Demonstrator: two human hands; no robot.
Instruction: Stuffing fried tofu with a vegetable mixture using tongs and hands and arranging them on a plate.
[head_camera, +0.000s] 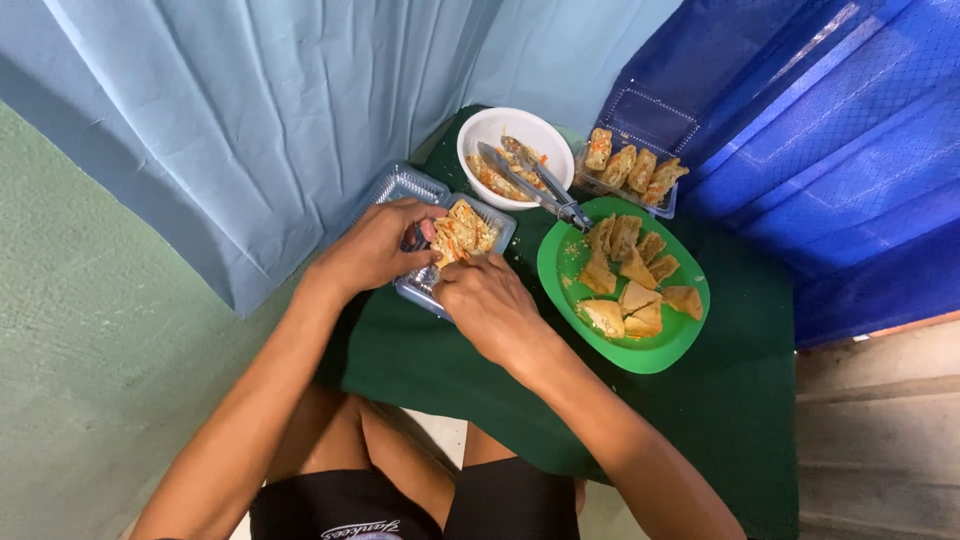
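Packing step, I'd say: stuffed fried tofu pieces (462, 232) sit in the clear hinged plastic box (497, 226) at the near left of the dark green tablecloth (420, 355). My left hand (378, 245) has its fingers curled on the box's left side, thumb over a piece. My right hand (488, 300) sits at the near rim, fingers bent down onto the food; whether they pinch a piece I can't tell.

Next move probably needs the pieces seated flat so the open lid (400, 185), lying flat behind-left, can fold over.

Around:
- white round bowl (495, 128) of shredded vegetable filling, metal tongs (535, 182) laid across it
- green oval plastic plate (660, 345) of plain fried tofu triangles, just right of the box
- second clear tray (632, 165) of filled pieces, behind the plate

No labels visible on any box.
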